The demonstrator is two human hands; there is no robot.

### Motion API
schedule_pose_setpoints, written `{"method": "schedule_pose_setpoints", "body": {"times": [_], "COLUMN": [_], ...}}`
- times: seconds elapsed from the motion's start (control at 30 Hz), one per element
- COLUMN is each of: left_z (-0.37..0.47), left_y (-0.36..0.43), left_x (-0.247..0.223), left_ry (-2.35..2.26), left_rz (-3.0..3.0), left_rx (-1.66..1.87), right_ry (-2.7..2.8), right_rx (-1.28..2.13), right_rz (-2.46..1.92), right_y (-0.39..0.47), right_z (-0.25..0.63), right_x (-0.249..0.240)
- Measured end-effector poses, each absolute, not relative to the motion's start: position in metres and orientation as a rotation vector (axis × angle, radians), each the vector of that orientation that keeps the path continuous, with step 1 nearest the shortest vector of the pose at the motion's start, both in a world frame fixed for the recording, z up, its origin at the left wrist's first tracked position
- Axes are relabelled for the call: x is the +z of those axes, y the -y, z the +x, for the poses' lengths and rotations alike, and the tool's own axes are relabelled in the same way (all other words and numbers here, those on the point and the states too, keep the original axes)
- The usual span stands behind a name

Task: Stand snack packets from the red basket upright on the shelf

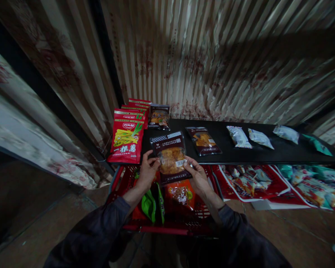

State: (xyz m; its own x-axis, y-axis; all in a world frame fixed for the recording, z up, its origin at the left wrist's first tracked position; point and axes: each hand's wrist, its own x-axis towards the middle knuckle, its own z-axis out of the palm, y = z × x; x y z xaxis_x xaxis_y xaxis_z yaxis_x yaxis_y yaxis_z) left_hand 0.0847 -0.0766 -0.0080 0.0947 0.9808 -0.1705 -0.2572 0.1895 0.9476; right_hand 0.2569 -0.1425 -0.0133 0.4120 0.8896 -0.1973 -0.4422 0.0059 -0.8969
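A dark brown snack packet (171, 154) with a clear window is held between both hands, above the front edge of the black shelf (173, 128) and over a red basket (170, 229). My left hand (149, 169) pinches its left edge. My right hand (197, 175) grips its lower right side, the thumb beside the barcode label. In the basket lie orange packets (181, 195) and green packets (149, 203). Similar brown packets lie on the shelf, one to the right (203, 140) and one behind (159, 116).
Red snack packets (127, 141) stand overlapped at the shelf's left end. Farther right lie white packets (238, 137) and a teal packet (317, 144). Below are more red baskets (223, 186) of small packets. A striped curtain (212, 56) hangs behind, with a dark post (108, 52) at left.
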Motion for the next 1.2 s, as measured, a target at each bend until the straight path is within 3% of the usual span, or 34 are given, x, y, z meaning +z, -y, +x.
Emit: {"method": "schedule_pose_setpoints", "body": {"times": [0.53,0.93,1.2], "left_z": [0.083,0.081,0.078], "left_y": [0.085,0.094,0.094], "left_x": [0.005,0.009,0.007], "left_ry": [-0.797,-0.694,-0.719], "left_rz": [0.995,1.146,1.691], "left_rx": [1.074,1.000,0.986], "right_ry": [0.762,0.836,0.832], "right_rx": [0.912,1.031,1.267], "right_rz": [-1.299,-1.202,-0.949], "right_y": [0.142,0.149,0.146], "right_z": [0.260,0.252,0.244], "right_x": [-0.019,-0.008,-0.005]}}
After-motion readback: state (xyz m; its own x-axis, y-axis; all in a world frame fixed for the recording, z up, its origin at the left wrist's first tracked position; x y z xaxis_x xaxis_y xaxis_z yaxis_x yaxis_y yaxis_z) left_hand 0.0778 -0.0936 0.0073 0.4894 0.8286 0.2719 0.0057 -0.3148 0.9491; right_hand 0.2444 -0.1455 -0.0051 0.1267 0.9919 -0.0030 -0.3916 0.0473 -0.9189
